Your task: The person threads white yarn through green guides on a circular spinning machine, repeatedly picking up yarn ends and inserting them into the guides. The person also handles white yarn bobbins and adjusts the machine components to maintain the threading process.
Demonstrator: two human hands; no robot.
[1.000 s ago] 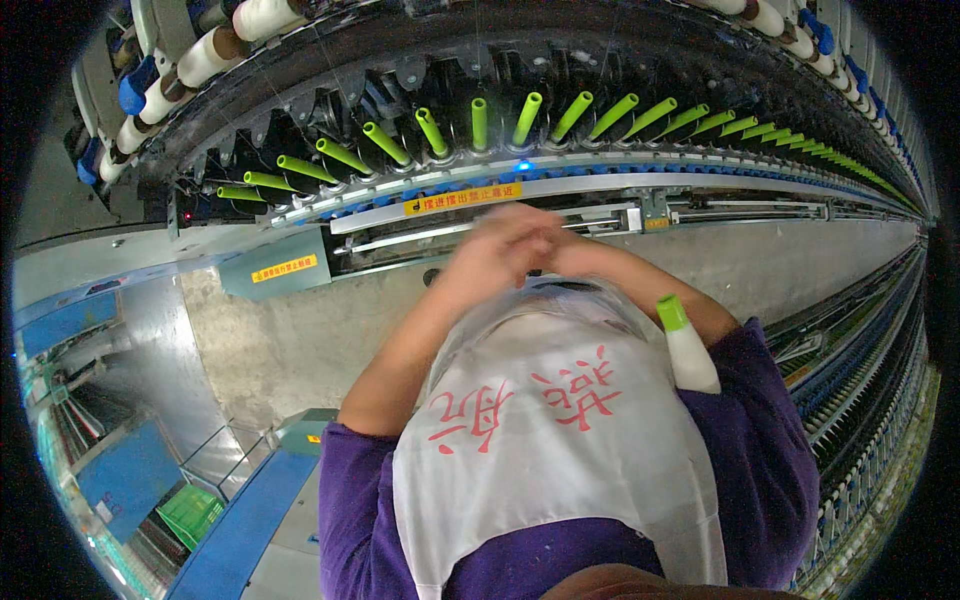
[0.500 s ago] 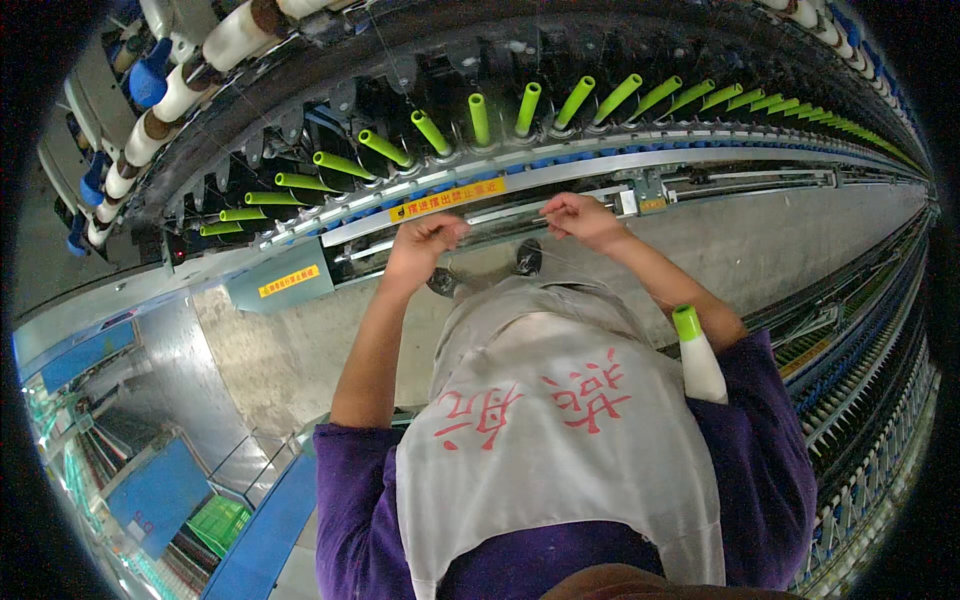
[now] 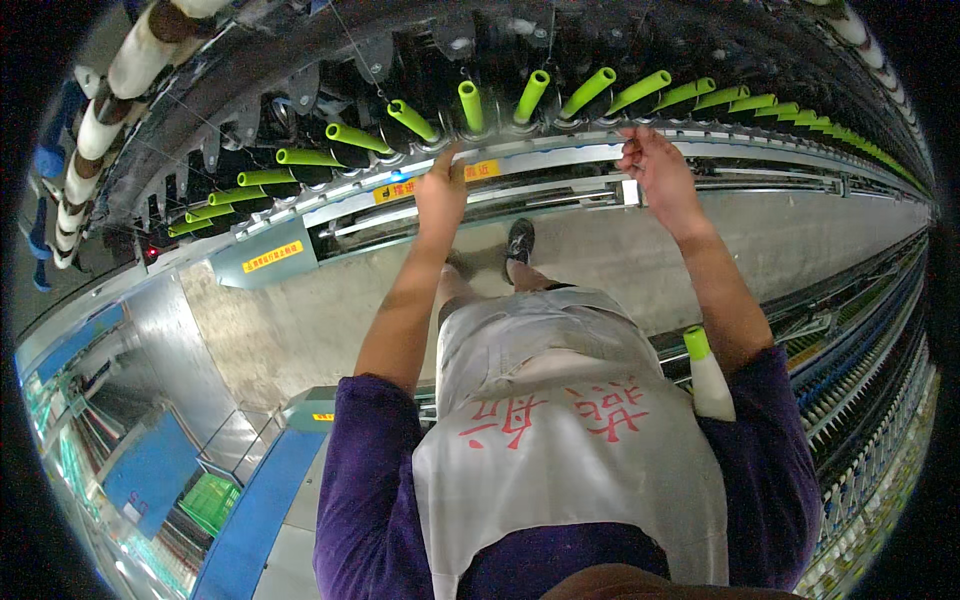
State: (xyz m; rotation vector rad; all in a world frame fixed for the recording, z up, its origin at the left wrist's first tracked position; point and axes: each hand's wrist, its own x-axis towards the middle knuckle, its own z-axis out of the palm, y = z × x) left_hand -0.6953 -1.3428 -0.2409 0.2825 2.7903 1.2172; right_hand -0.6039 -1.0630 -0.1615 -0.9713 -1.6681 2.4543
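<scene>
A long row of bright green bobbin tubes point(image 3: 532, 97) stands on the spindles of a spinning machine. My left hand point(image 3: 441, 192) is at the front rail, its fingertips close to the base of a tube, with the fingers drawn together. Farther right, my right hand point(image 3: 663, 178) is raised to the rail below the tubes, its thumb and fingers pinched. Any thread in either pinch is too fine to make out. Beside my right upper arm, a yarn-wound bobbin point(image 3: 711, 385) with a green top sticks up at the edge of my white apron point(image 3: 580, 480).
The metal rail point(image 3: 560, 158) bears a yellow label. Thick white rovings point(image 3: 145, 55) hang at the upper left. Another machine point(image 3: 850, 370) with bobbins lines the right side. A green crate point(image 3: 210, 502) and blue panels point(image 3: 150, 480) are at lower left; concrete floor point(image 3: 350, 310) runs between.
Both hands have moved up to the rail below the tubes, the right one also to the right. The view has shifted along the machine. My visible foot has shifted.
</scene>
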